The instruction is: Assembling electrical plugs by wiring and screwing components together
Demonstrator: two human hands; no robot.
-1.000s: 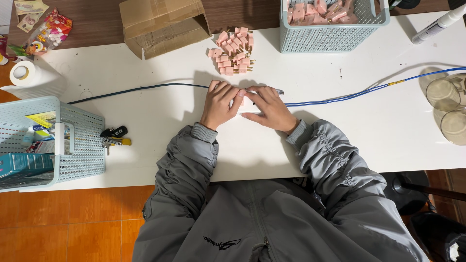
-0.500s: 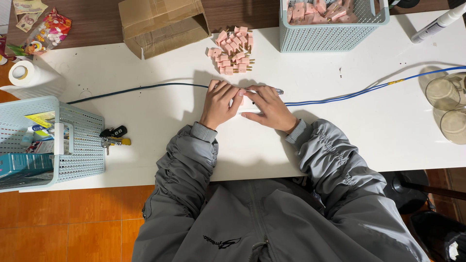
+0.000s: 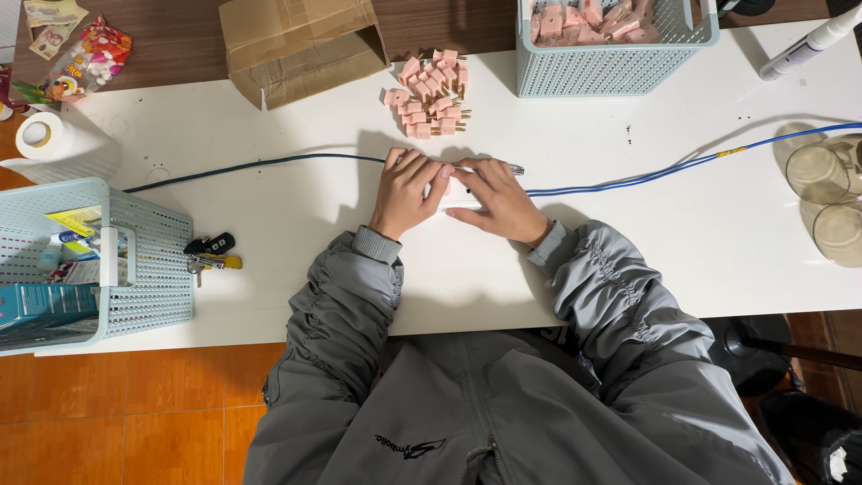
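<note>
I am looking down on what appears to be a small home workshop or cottage assembly bench: a white table (image 3: 269, 269) on an orange tiled floor (image 3: 135, 404), a heap of pink plug parts (image 3: 431, 94) lying loose, more of them filling a pale blue basket (image 3: 611, 63), an open cardboard box (image 3: 301, 45), a blue cable (image 3: 646, 175) across the top, plus household keys (image 3: 211, 253) and a tissue roll (image 3: 40, 135).

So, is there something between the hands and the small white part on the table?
Nothing visible. The left hand and right hand already rest on the white part, with the fingers covering most of it. The pink plugs lie behind the hands and the blue cable runs off to the right, both apart from them.
</note>
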